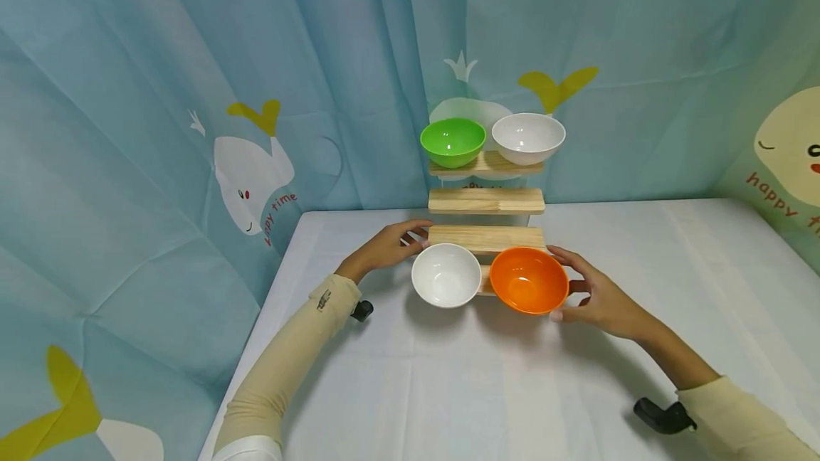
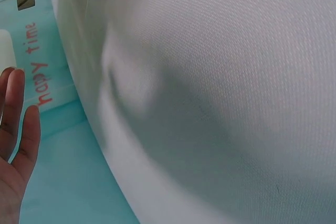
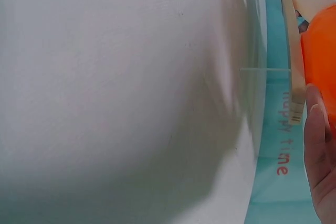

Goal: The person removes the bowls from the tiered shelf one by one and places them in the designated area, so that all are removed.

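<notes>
your left hand (image 1: pixel 384 251) lies flat and holds nothing, fingers straight against the lower wooden step (image 1: pixel 485 238), just left of the white bowl (image 1: pixel 445 274), which overhangs that rack's front and could tip onto the table (image 1: pixel 448 390) if nudged. your right hand (image 1: pixel 592 297) cups the orange bowl (image 1: pixel 529 279) with curled fingers; a loose hold could let it slide off.

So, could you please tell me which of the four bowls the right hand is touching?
The orange bowl, on the lowest wooden step. The right hand cups its right side. The white bowl beside it sits free, and the green bowl and the other white bowl stand on the top step.
</notes>
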Motion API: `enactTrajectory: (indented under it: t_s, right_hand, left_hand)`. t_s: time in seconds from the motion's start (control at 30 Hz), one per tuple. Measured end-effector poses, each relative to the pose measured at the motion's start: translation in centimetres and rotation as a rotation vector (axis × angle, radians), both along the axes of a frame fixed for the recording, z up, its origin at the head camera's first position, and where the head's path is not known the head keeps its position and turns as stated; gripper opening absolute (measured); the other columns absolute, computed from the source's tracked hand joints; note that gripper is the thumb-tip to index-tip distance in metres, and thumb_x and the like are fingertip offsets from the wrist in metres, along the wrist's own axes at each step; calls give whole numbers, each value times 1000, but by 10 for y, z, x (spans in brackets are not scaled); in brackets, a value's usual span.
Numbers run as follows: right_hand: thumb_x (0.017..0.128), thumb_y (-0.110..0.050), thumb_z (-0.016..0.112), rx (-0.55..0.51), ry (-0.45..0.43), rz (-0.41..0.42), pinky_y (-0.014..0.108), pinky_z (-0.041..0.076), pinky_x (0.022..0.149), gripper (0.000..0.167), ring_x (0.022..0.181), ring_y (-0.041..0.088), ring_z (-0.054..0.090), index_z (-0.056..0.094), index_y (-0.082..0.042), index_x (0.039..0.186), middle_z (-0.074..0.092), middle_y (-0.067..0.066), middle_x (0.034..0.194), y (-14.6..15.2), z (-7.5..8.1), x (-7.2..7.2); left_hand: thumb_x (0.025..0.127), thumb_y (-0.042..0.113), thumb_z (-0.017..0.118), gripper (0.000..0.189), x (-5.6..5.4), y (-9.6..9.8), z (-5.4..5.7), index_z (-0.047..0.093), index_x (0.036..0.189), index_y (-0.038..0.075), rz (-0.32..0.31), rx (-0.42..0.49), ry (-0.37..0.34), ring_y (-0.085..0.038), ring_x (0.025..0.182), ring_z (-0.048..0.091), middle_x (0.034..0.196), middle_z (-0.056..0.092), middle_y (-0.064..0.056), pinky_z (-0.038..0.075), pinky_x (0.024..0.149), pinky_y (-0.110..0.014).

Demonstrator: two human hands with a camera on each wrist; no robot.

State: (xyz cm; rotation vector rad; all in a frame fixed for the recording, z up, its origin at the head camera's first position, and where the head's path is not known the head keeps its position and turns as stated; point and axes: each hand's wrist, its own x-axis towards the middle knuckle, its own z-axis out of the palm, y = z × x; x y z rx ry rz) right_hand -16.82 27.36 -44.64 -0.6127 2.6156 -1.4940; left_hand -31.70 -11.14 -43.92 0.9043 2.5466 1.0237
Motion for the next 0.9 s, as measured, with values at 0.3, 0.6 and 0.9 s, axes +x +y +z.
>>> enactTrajectory:
  t_s: [0.3,0.6,0.9]
  right_hand:
    - [77,-9,84,15,19,-1,31,55,61,100,95,15,68,26,-14,159,32,26,156,-6,2,-1]
    - [75,-12,87,27,27,-16,30,54,65,103,103,43,65,25,-10,159,35,27,153,-11,2,-1]
    - [74,-12,88,25,13,-19,31,53,65,106,104,41,63,24,-11,159,36,24,153,-14,2,-1]
  left_hand:
    - [104,32,57,48,3,0,3,48,150,20,10,-3,-5,-23,113,64,136,61,-8,55,92,-34]
    - [104,33,56,48,2,2,1,47,150,21,9,-11,-2,-21,113,63,136,61,-7,53,96,-34]
    - [105,31,56,48,1,1,1,46,151,20,-6,-13,7,-22,112,64,136,62,-8,53,95,-34]
